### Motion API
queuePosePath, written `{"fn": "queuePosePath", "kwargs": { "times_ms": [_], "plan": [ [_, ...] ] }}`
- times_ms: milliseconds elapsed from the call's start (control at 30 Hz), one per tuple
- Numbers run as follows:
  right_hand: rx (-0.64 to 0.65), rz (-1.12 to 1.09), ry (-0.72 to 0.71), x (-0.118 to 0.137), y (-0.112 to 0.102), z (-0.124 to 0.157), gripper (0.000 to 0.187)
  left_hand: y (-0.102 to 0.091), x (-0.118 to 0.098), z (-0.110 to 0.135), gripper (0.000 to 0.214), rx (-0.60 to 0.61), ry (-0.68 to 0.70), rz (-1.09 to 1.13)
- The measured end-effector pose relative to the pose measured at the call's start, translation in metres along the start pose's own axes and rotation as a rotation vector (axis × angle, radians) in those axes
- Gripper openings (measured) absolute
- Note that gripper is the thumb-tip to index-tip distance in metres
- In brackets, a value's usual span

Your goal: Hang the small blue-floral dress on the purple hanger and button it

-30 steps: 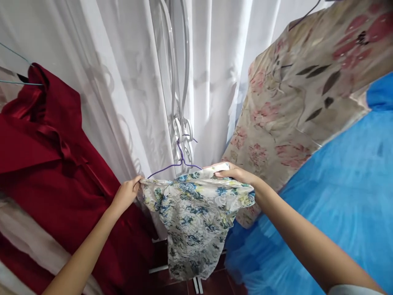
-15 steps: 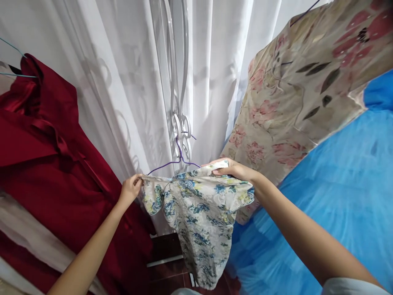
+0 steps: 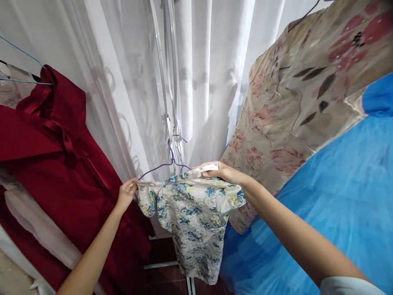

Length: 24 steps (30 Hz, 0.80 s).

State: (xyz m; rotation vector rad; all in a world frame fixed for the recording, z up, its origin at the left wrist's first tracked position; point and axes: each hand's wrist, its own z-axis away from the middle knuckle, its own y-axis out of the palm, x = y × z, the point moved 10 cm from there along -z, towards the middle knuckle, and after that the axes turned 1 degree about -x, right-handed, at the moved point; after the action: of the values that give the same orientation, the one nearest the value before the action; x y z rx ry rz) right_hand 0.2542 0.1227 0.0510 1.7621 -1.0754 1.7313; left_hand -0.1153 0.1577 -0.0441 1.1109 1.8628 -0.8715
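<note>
A small white blouse (image 3: 196, 221) with blue, green and yellow flowers hangs between my hands in the middle of the view. Its left shoulder edge is pinched by my left hand (image 3: 127, 194), closed beside the end of a purple wire hanger (image 3: 156, 167). At the other shoulder, my right hand (image 3: 222, 172) is closed on the cloth, thumb on top and fingers behind. The hanger's hook stands upright by the white metal rack post (image 3: 173, 102). Where the hanger's right arm runs under the blouse, it is hidden.
On the left hangs a dark red garment (image 3: 76, 176) on a teal hanger. A beige floral dress (image 3: 285, 102) and a bright blue tulle dress (image 3: 331, 176) hang at the right. White curtains (image 3: 208, 61) are behind the rack; dark red tiles (image 3: 161, 287) lie below.
The view has shifted slightly, and the blouse, hanger and both hands sit a little further left in it. Both hands keep their hold on the cloth.
</note>
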Motion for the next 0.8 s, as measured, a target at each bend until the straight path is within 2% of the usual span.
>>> {"fn": "queuePosePath", "kwargs": {
  "times_ms": [100,200,267,333,400,467,533,600,700,800],
  "plan": [
    [-0.007,-0.051,0.005,-0.002,0.001,-0.003,0.040,0.004,-0.035,-0.019,0.044,-0.008,0.047,0.018],
    [-0.036,-0.083,0.057,-0.009,0.001,-0.002,0.031,0.028,-0.079,-0.028,0.038,0.092,0.094,0.015],
    [-0.051,-0.073,0.121,-0.018,-0.001,0.004,0.029,0.047,-0.104,-0.019,0.038,0.187,0.141,-0.037],
    [-0.087,-0.055,0.135,-0.024,-0.007,0.014,0.033,0.053,-0.119,-0.002,0.044,0.213,0.219,-0.150],
    [-0.178,-0.026,0.081,-0.029,-0.018,0.025,0.036,0.046,-0.122,0.015,0.044,0.161,0.292,-0.272],
    [-0.318,0.015,0.019,-0.036,-0.030,0.037,0.033,0.034,-0.118,0.027,0.033,0.102,0.333,-0.355],
    [-0.466,0.047,-0.024,-0.045,-0.037,0.048,0.039,0.021,-0.118,0.033,0.023,0.065,0.372,-0.404],
    [-0.611,0.063,-0.080,-0.043,-0.041,0.057,0.046,0.008,-0.130,0.032,0.023,0.019,0.421,-0.421],
    [-0.764,0.106,-0.173,-0.015,-0.038,0.064,0.049,-0.013,-0.153,0.024,0.023,-0.061,0.435,-0.406],
    [-0.766,0.107,-0.166,0.013,-0.019,0.055,0.052,-0.023,-0.157,0.014,0.023,-0.075,0.367,-0.457]
  ]
}}
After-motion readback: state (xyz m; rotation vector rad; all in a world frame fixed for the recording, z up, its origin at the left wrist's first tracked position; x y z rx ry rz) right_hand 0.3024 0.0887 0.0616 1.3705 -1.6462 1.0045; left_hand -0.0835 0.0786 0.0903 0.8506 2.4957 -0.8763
